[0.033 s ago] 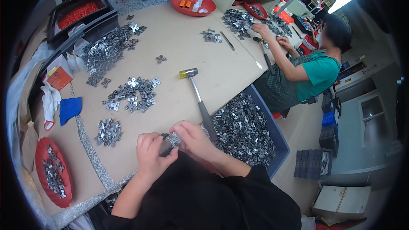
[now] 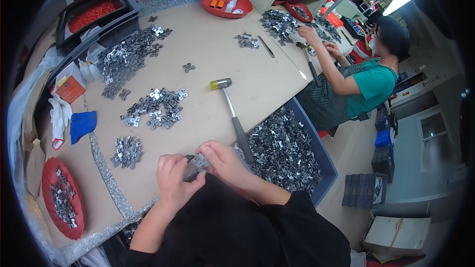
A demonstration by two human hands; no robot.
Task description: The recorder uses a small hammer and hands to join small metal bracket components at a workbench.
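Note:
Close to my body, at the table's near edge, both hands meet around a small silvery metal part [image 2: 199, 161]. My left hand [image 2: 170, 180] is closed, its thumb and fingers around a dark piece at the part's left side. The fingers of my right hand [image 2: 222, 160] pinch the part from the right. Whether the dark piece and the silvery part are joined, I cannot tell. Just beyond my right hand lies a mallet [image 2: 232, 113] with a yellow-and-grey head and dark grip. A small cluster of similar metal parts [image 2: 127, 152] lies left of my hands.
Larger piles of metal parts [image 2: 156, 109] spread across the table. A blue-grey bin [image 2: 330, 177] full of parts stands at the right edge. Red dishes [image 2: 79, 217], white gloves [image 2: 58, 118] and a blue cloth [image 2: 82, 124] lie left. A co-worker [image 2: 368, 81] in green works at the right.
The view has shifted very slightly. My hands keep the same grip, and the co-worker's hand has moved a little.

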